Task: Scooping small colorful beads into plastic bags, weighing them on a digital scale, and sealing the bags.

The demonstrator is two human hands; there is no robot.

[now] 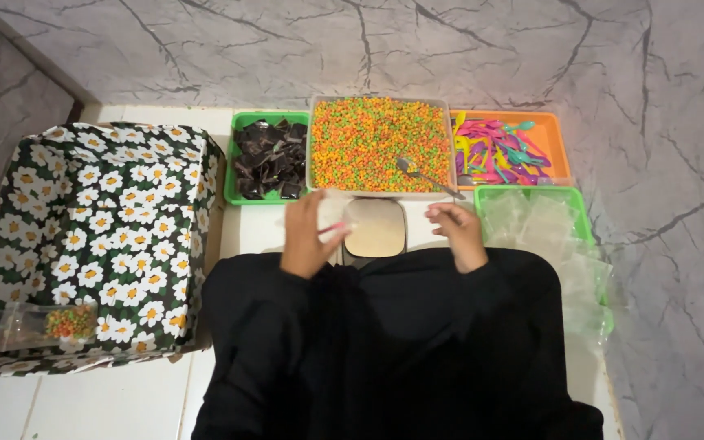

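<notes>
The person's left hand is raised over the pale floor just in front of a small scale, its fingers curled and pinched on a clear little plastic bag that stands up from the grip; a thin pink bit shows at the fingertips, too blurred to name. The right hand sits on the other side of the scale, fingers bent inward and half closed; I cannot tell whether it holds anything. Both arms are covered by black sleeves.

Beyond the hands runs a row of trays against the marble wall. A green tray on the left holds dark, shiny wrapped packets. Beside it a grey tray is heaped with small orange, green and yellow pellets, and a metal spoon lies in them near its right edge. Next comes an orange tray of pink, teal and yellow plastic spoons. In front of that, near the right hand, a second green tray is stacked with empty clear bags.

To the far left stands a large box covered in a dark daisy print, and against its lower corner lies a filled clear bag of pellets.
</notes>
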